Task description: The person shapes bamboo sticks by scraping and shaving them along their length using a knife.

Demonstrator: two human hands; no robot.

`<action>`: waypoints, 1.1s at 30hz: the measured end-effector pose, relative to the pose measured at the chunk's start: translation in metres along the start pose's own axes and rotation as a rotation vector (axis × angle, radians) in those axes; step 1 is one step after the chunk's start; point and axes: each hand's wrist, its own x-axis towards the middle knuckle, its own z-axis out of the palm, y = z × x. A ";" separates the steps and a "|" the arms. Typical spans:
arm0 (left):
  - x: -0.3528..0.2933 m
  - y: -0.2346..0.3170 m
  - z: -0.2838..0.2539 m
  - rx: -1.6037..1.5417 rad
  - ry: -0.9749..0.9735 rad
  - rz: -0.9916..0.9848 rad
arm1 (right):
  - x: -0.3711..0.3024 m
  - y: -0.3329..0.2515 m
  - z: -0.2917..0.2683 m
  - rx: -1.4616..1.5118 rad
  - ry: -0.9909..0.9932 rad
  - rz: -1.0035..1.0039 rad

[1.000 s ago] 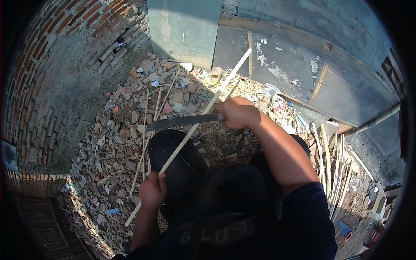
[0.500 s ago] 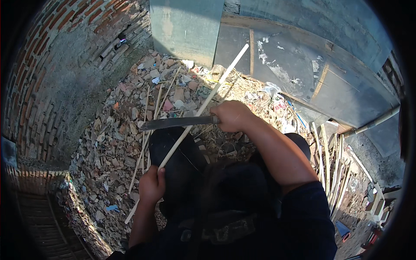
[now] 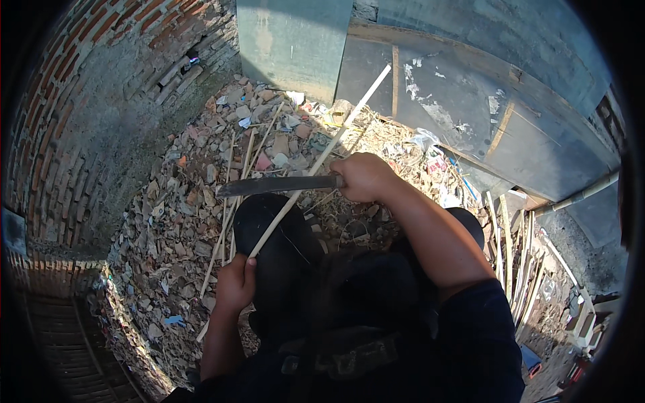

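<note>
My left hand (image 3: 236,281) is closed round the near end of a long pale stick (image 3: 334,140), with the thumb lying along it. The stick slants up and away to the right across my dark-clothed knee (image 3: 272,225). In my right hand (image 3: 366,176) is the handle of a machete (image 3: 279,185), whose dark blade points left. That blade lies across the stick a little above the knee and seems to touch it. Most of the machete's handle is hidden by my right fingers.
Rubble and litter (image 3: 178,221) cover the ground. Several thin sticks (image 3: 250,161) lie left of my knee, and a bundle of split sticks (image 3: 517,269) lies at the right. A brick wall (image 3: 87,134) stands left; dark panels (image 3: 443,94) lean at the back.
The machete blade has turned so more of its flat side shows. My hands and the stick have shifted only slightly, and the whole view has moved a little.
</note>
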 end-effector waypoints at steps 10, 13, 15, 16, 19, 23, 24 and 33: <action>-0.002 0.002 -0.003 -0.001 -0.019 0.018 | 0.006 -0.019 0.013 0.062 -0.007 -0.022; -0.001 -0.001 0.000 -0.009 0.004 0.015 | 0.008 -0.007 -0.001 0.098 -0.053 0.060; 0.000 -0.001 0.000 -0.032 0.004 0.045 | 0.013 0.040 0.002 0.265 0.092 0.269; 0.005 0.001 0.001 -0.035 0.005 0.055 | 0.011 0.059 0.004 0.261 0.100 0.274; 0.005 0.000 -0.001 0.023 0.018 0.080 | 0.012 0.069 0.011 0.215 0.119 0.273; -0.001 0.004 0.002 0.051 0.026 0.008 | 0.006 0.004 -0.002 0.178 -0.001 0.102; -0.002 0.005 0.003 0.068 0.052 0.000 | 0.004 -0.002 -0.011 0.181 -0.004 0.102; 0.006 -0.003 -0.003 0.196 0.007 0.022 | 0.010 0.080 -0.008 0.083 -0.027 0.354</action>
